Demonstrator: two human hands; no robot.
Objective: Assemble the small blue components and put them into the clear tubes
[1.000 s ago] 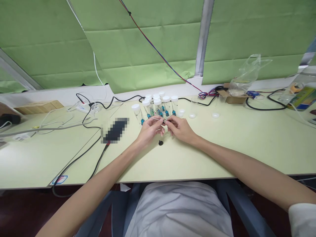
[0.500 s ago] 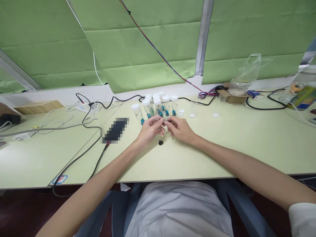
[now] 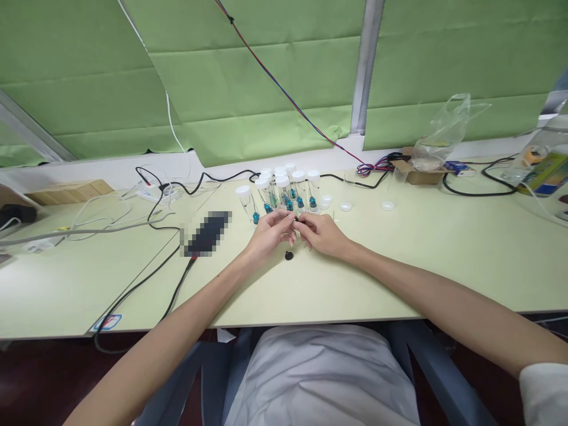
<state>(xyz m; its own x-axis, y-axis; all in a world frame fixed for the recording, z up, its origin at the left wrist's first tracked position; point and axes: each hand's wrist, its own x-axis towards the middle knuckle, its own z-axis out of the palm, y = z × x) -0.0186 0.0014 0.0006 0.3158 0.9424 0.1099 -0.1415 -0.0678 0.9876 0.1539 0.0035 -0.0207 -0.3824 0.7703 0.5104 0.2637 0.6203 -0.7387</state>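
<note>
My left hand and my right hand meet fingertip to fingertip over the pale green table. Both are pinched on a thin metal pin that runs between them; a small dark piece sits at the pinch. Just behind my fingers stand several clear vials with white caps and blue parts inside. A small black round piece lies on the table just below my hands.
Loose white caps lie right of the vials. A dark device with a black cable lies to the left. A cardboard box with a plastic bag stands back right, with cables around it. A power strip is back left.
My hands have stayed almost in place; the fingertips have drawn slightly closer together on the pin.
</note>
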